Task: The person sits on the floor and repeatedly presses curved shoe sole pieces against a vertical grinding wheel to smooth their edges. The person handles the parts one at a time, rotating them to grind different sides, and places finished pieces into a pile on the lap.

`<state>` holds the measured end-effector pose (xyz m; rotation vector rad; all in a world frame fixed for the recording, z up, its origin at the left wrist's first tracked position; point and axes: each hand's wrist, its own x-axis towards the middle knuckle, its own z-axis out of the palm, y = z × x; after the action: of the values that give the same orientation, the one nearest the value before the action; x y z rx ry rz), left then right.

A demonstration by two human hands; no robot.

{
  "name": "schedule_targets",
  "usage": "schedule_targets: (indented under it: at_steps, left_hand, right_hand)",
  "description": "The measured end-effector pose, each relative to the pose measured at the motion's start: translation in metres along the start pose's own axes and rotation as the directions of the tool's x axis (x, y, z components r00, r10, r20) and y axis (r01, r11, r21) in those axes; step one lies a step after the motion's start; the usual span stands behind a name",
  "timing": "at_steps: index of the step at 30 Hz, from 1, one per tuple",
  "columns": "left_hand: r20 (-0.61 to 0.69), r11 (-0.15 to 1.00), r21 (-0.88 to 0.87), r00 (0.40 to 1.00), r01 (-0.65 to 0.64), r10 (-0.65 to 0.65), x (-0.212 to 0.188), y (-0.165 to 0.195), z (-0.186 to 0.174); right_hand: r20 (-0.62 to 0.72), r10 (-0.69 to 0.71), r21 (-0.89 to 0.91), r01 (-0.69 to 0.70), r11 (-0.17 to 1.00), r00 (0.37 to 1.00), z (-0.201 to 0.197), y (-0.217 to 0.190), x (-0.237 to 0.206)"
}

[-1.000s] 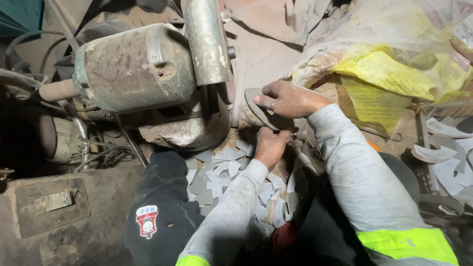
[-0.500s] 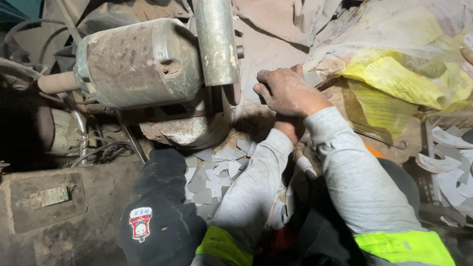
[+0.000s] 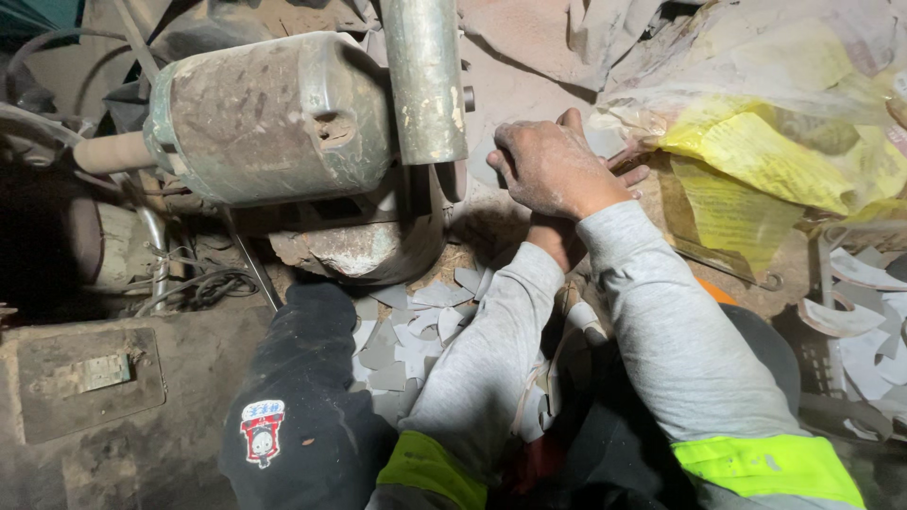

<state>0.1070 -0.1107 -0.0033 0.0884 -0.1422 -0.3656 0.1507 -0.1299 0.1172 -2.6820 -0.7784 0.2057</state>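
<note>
Here, in the head view, the right hand (image 3: 548, 170) lies knuckles-up, fingers curled over a flat grey piece (image 3: 605, 144) pressed toward the grinding wheel (image 3: 453, 178) under the metal guard (image 3: 425, 76) of the old motor (image 3: 269, 118). The left hand (image 3: 553, 236) sits tucked beneath the right; whether it grips or only props cannot be told. The piece is mostly hidden, just beside the wheel. Judging by this, a steady two-handed hold, fingertips kept back from the wheel and light, even pressure would serve best. Grey offcuts (image 3: 416, 331) lie below on the floor, near the dark knee (image 3: 302, 397).
</note>
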Motion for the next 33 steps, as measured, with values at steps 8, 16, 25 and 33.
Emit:
schedule_targets:
  at_steps: [8, 16, 25, 33]
  left_hand:
    - [-0.28, 0.962, 0.251, 0.943, -0.107, 0.178, -0.022, -0.005, -0.019]
    - [-0.378, 0.923, 0.363, 0.884, -0.132, 0.275, -0.053, 0.004, -0.029]
    - [-0.398, 0.883, 0.463, 0.872, -0.08, 0.287, -0.083, 0.035, -0.019]
    - [-0.357, 0.839, 0.54, 0.882, -0.073, 0.307, -0.084, 0.055, -0.03]
  right_hand:
    - [-0.079, 0.029, 0.103, -0.021, 0.995, 0.996, 0.01, 0.003, -0.001]
    - [-0.046, 0.056, 0.216, -0.045, 0.975, 0.997, 0.027, 0.013, 0.002]
    - [-0.155, 0.058, 0.501, 0.028, 0.865, 0.986, 0.051, 0.026, 0.005]
    - [-0.181, 0.165, 0.612, -0.02, 0.79, 0.969, 0.06, 0.022, 0.015]
